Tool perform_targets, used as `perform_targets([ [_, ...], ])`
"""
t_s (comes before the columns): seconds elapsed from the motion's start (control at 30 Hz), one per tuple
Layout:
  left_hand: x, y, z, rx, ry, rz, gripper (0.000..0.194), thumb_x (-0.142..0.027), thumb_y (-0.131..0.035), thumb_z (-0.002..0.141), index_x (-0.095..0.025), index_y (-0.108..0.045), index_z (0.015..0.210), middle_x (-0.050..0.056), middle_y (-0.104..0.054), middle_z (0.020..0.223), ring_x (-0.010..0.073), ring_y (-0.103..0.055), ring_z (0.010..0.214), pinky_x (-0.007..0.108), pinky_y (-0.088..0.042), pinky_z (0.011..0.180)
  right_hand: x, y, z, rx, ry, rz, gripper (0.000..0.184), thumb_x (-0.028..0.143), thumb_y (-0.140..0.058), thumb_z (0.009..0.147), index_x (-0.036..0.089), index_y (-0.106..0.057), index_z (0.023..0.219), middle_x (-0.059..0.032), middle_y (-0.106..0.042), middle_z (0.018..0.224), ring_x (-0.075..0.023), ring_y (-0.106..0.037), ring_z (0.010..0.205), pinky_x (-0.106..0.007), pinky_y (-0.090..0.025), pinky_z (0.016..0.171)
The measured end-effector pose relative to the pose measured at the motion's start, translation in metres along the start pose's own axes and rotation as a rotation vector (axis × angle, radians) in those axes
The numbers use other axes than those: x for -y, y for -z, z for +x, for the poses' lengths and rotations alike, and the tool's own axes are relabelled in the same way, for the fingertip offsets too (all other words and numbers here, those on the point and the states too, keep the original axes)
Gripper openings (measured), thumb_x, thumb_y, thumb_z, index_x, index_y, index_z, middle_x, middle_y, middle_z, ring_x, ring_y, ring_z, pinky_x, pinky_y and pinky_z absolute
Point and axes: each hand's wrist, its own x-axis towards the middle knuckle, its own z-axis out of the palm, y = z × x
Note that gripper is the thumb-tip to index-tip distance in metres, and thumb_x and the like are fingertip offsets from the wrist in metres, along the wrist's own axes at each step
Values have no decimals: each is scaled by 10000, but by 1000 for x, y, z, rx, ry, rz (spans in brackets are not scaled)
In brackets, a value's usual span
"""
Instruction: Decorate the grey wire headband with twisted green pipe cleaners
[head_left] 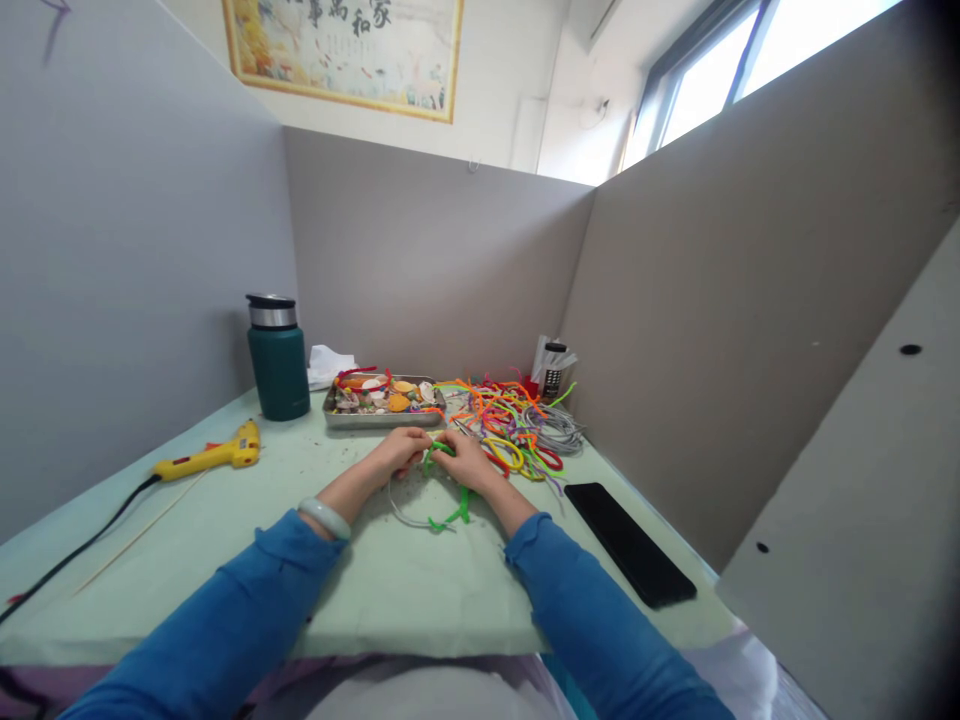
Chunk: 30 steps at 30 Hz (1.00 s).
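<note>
My left hand (399, 452) and my right hand (466, 460) meet at the middle of the pale green table (247, 540), both with fingers curled round a green pipe cleaner (450, 512). Its lower end trails toward me from under my right hand, beside a thin grey wire loop (401, 515). A pale bangle (324, 517) sits on my left wrist, and both arms wear blue sleeves.
A pile of coloured pipe cleaners (510, 420) lies behind my hands. A metal tray (382, 418) holds shells and bits. A teal flask (277, 357) stands at the back left, a yellow glue gun (214, 455) on the left, a black phone (628, 542) at right. Grey partitions enclose the table.
</note>
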Motion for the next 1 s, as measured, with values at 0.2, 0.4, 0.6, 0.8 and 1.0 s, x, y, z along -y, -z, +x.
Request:
perform_targets([
  [0.2,1,1,1,1,13,-4,230,-389,-586,718,-186,-481,688,-83,-324,437,43,-229,323,195,-182,335,4,2,0,16,-26,-26,166,318,-545,776,164,-607,761,5,-573,678,-124,-473,636,-219,-307,571],
  [0.4,-3,0,-1,13,18,-11,229,-394,-569,728,-193,-464,696,-89,-315,420,46,-231,314,187,-175,331,3,1,0,9,-46,-33,236,369,-514,804,169,-573,692,18,-532,611,-117,-457,599,-217,-302,556],
  [0.6,-6,-3,-5,11,1,-30,241,-402,-554,735,-192,-447,685,-89,-322,425,41,-215,310,188,-169,326,3,2,0,28,-70,40,319,405,-458,850,170,-579,671,14,-557,574,-116,-478,561,-215,-318,537],
  [0.8,-5,-3,-6,27,-18,-37,307,-471,-583,714,-181,-488,746,-88,-340,452,33,-208,316,184,-163,327,2,2,1,42,-90,96,411,495,-416,867,174,-592,681,7,-559,555,-119,-497,548,-210,-323,514],
  [1.0,-2,-1,-4,65,-23,-46,346,-507,-577,718,-177,-512,796,-93,-326,438,37,-194,313,191,-170,320,0,1,1,37,-89,91,426,502,-409,868,175,-569,647,8,-546,540,-112,-485,534,-208,-307,509],
])
